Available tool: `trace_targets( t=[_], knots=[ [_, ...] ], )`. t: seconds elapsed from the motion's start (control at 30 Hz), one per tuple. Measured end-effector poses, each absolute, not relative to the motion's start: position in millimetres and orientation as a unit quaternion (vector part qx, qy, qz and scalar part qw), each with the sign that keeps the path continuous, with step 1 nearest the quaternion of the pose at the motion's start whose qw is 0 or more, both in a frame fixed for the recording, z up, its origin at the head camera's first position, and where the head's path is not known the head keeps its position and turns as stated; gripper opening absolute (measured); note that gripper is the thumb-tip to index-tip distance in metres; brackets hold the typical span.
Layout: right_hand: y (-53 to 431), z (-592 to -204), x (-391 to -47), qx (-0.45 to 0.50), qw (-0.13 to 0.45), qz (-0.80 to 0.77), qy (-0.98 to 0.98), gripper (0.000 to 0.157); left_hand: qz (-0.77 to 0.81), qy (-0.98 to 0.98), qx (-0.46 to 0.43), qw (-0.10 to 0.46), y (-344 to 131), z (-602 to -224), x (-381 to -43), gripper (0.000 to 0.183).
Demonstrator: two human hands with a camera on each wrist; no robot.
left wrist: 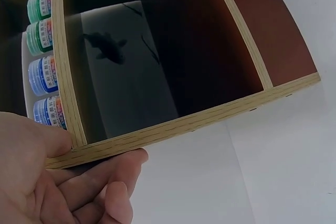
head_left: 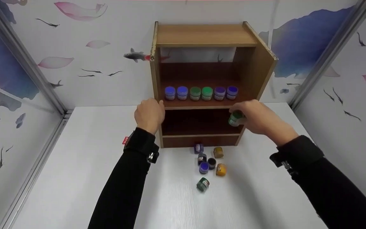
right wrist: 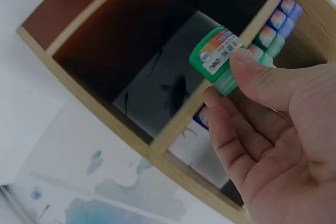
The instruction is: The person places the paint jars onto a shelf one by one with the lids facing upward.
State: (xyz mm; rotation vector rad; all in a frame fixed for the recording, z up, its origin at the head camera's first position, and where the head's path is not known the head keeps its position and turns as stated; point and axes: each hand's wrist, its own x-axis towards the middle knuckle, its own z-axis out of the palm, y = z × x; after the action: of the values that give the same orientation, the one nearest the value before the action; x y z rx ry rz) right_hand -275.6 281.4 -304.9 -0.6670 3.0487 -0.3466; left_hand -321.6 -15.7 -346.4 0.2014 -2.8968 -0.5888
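Observation:
My left hand [head_left: 149,115] grips the left side panel of a wooden shelf unit [head_left: 206,34]. In the left wrist view the thumb lies inside the panel edge [left wrist: 126,139] and the fingers curl round its outer face. A green paint jar [head_left: 234,119] is pinched between thumb and fingers of my right hand [head_left: 257,116], held in front of the lower compartment at its right side. Its labelled side [right wrist: 218,56] shows in the right wrist view, with the jar tilted. On the middle board stands a row of blue, green and purple paint jars [head_left: 207,93].
On the white table [head_left: 106,190] before the unit lie several loose jars: a yellow jar [head_left: 221,170], an ochre jar [head_left: 218,152], a dark green jar [head_left: 203,184], a purple jar [head_left: 204,167] and dark ones. Patterned walls [head_left: 100,60] enclose the table.

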Motion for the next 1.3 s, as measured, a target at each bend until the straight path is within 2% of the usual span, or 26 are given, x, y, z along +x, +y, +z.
trace_targets(
  t=[0.27, 0.6, 0.87, 1.3],
  knots=[
    [292, -284, -287, -0.171, -0.024, -0.102, 0.98, 0.036, -0.195, -0.974, 0.07, 0.085, -14, -348, -321, 0.047],
    [301, -288, -303, -0.16, -0.07, -0.058, 0.983, 0.042, -0.193, -0.975, 0.067, 0.091, -12, -353, -319, 0.047],
    [295, -289, -317, -0.155, -0.068, -0.004, 0.986, 0.035, -0.199, -0.974, 0.074, 0.082, -13, -352, -318, 0.048],
    [293, -295, -334, -0.15, -0.109, 0.013, 0.983, 0.028, -0.205, -0.972, 0.08, 0.085, -14, -349, -322, 0.048]
  ],
)
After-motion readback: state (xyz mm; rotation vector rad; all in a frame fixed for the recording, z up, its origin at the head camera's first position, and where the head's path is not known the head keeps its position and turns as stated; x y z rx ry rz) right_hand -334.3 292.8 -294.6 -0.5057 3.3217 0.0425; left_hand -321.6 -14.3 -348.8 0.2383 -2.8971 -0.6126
